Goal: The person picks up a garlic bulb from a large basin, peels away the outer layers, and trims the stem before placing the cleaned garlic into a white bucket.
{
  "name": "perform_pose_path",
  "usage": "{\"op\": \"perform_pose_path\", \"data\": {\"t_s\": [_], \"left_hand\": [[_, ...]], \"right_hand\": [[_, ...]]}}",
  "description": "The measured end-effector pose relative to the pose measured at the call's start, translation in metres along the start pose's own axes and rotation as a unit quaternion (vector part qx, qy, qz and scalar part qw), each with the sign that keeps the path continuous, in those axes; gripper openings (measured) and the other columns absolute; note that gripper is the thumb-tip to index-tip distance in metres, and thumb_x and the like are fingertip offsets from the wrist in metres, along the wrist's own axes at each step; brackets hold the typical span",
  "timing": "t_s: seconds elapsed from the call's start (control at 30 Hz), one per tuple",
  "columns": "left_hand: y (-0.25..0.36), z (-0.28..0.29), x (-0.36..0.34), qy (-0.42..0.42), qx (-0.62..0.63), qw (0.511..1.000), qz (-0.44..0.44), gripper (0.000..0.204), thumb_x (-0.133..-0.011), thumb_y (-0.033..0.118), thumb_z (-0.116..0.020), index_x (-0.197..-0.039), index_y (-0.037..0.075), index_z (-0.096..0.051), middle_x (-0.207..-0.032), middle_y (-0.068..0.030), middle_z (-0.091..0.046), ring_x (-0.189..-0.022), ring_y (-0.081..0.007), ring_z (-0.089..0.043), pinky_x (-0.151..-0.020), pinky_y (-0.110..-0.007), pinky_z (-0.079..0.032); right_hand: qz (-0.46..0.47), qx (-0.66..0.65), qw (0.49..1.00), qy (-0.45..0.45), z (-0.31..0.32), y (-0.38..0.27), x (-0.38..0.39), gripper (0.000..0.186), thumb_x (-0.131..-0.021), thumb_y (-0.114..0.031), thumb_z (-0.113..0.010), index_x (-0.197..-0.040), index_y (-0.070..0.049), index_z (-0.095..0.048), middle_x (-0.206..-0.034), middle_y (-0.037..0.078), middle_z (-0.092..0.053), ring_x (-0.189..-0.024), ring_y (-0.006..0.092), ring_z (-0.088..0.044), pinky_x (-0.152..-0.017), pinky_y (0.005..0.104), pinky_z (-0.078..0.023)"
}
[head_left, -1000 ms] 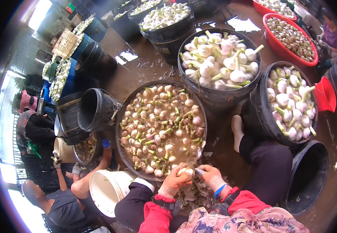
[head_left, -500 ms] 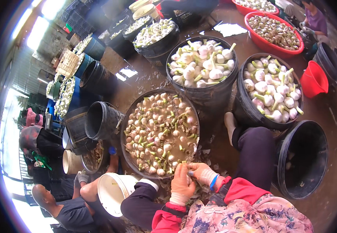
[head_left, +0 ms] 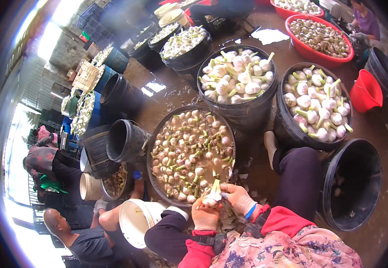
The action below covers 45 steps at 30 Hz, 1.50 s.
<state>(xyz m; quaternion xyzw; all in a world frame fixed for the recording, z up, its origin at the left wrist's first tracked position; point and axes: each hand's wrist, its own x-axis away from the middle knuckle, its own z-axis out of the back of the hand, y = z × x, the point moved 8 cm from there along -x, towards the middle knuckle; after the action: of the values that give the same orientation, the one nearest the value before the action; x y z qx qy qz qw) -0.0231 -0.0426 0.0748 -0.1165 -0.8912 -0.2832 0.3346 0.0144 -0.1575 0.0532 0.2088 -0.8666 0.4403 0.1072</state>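
A white garlic bulb (head_left: 211, 199) with a pale green stem pointing up sits in the fingers of my left hand (head_left: 205, 216), which wears an orange-coated glove. My right hand (head_left: 237, 198), gloved the same way, has its fingers closed at the bulb's right side; whether a small tool is in them is hidden. Both hands are at the near rim of a wide round tub (head_left: 151, 156) of muddy water, where many garlic bulbs with short stems float. Scraps of peeled skin (head_left: 235, 214) lie beneath my hands.
Two black buckets heaped with white garlic (head_left: 238, 76) (head_left: 317, 103) stand beyond the tub. At right lie a tipped black bucket (head_left: 352, 183) and a red bucket (head_left: 366, 91). A white bucket (head_left: 136, 223) leans by my left knee; a co-worker (head_left: 84, 239) sits at left.
My left hand has turned and lowered, bringing the garlic bulb and its stem into sight. My right hand stays beside it. The whole view has shifted slightly.
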Motion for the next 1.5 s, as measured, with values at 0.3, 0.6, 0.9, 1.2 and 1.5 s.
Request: {"op": "perform_pose_path", "data": {"t_s": [0.3,0.6,0.9,1.2,1.5], "left_hand": [[0.014,-0.02,0.01,-0.023,-0.56,0.782,-0.273,0.069,-0.076,0.024,-0.071,-0.129,-0.005,-0.037,-0.11,-0.0117,-0.055,-0.101,-0.0198,-0.054,-0.085,-0.032,-0.046],[-0.007,-0.008,-0.001,0.06,-0.178,0.977,0.102,0.066,-0.087,0.065,-0.025,-0.098,0.01,-0.059,-0.071,-0.0065,-0.061,-0.046,-0.0171,-0.049,-0.034,-0.023,-0.033],[0.005,0.008,-0.002,0.057,-0.317,0.942,-0.092,0.04,-0.09,0.038,-0.052,-0.118,0.01,-0.048,-0.099,-0.0033,-0.06,-0.084,-0.015,-0.058,-0.069,-0.031,-0.047],[0.008,-0.005,-0.013,0.106,-0.264,0.938,-0.199,0.027,-0.082,0.035,-0.063,-0.091,0.01,-0.059,-0.077,-0.0006,-0.059,-0.062,-0.0139,-0.055,-0.056,-0.026,-0.046],[0.006,0.011,0.005,0.082,-0.165,0.983,-0.009,0.033,-0.083,0.035,-0.057,-0.101,0.008,-0.059,-0.086,-0.0067,-0.063,-0.072,-0.02,-0.063,-0.052,-0.031,-0.052]], "right_hand": [[-0.114,0.008,0.992,0.054,0.029,0.056,-0.014,0.017,-0.083,-0.01,-0.065,-0.098,-0.003,-0.065,-0.09,0.002,-0.065,-0.076,0.0132,-0.061,-0.072,0.0266,-0.05],[-0.09,-0.104,0.99,-0.027,-0.008,-0.011,0.015,0.019,-0.082,-0.004,-0.064,-0.1,-0.001,-0.066,-0.091,0.002,-0.065,-0.078,0.01,-0.06,-0.071,0.0257,-0.05],[-0.031,-0.065,0.993,0.096,0.012,0.001,0.001,0.023,-0.082,-0.005,-0.062,-0.104,-0.001,-0.064,-0.098,0.004,-0.065,-0.084,0.0106,-0.06,-0.074,0.0247,-0.049],[-0.051,0.124,0.991,-0.01,-0.009,0.021,0.011,0.021,-0.082,-0.012,-0.064,-0.102,-0.009,-0.067,-0.083,0.0,-0.064,-0.072,0.0083,-0.055,-0.065,0.0249,-0.046],[-0.159,0.041,0.983,0.077,0.024,0.014,0.007,0.017,-0.081,-0.008,-0.065,-0.097,-0.005,-0.067,-0.077,-0.003,-0.064,-0.062,0.0082,-0.056,-0.054,0.0233,-0.044]]}}
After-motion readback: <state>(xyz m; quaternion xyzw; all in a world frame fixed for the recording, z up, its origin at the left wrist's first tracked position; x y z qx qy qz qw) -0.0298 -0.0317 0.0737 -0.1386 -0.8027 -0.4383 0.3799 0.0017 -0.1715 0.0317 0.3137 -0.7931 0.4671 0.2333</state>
